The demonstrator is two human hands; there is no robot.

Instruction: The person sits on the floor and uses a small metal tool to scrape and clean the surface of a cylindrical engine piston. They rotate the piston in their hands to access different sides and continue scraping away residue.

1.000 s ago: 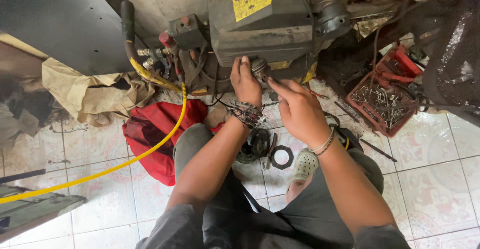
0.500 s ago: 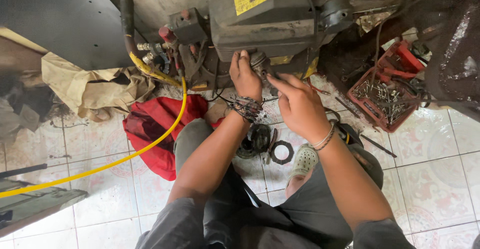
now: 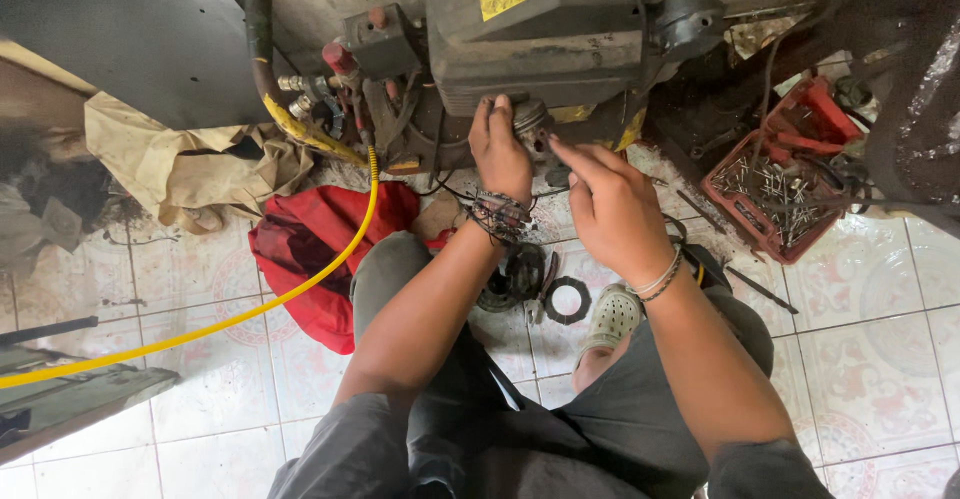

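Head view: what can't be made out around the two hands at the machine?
- Round metal part: mostly hidden behind the left hand.
- Right hand: fingertips' contact unclear.
- Dark machine: top cut off by the frame edge.
- Red crate: contents too small to identify.

Both forearms bare, reaching forward and converging at the small round fitting (image 3: 533, 119) low on the dark engine block (image 3: 540, 49). Left hand (image 3: 500, 154): back up, fingers curled onto the fitting's left side, bead bracelets at wrist. Right hand (image 3: 612, 209): just right of and below the fitting, index and thumb extended toward it, other fingers loosely bent, thin bands at wrist. Knees bent, squatting.
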